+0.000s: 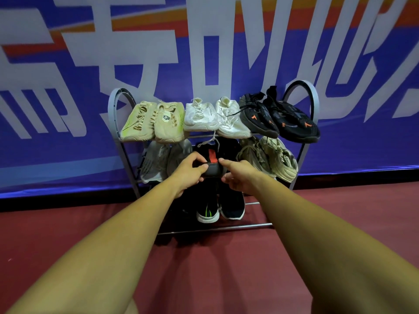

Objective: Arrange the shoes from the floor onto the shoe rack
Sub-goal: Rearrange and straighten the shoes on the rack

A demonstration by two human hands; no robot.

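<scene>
A grey metal shoe rack (112, 114) with three tiers stands against the wall. Its top tier holds a beige pair (154, 121), a white pair (215, 116) and a black pair with orange marks (281, 118). On the middle tier sit a grey pair (158, 162) at the left and a cream pair (269, 157) at the right. Between them is a black shoe with a red tongue (212, 159). My left hand (189, 175) and my right hand (238, 175) both grip its heel end. Two dark sneakers (220, 207) rest on the bottom tier.
A blue banner with large white characters (68, 87) covers the wall behind the rack. The floor (68, 223) is dark red. A black skirting strip (351, 177) runs along the wall's base. The rack's front bottom bar (226, 228) lies near my forearms.
</scene>
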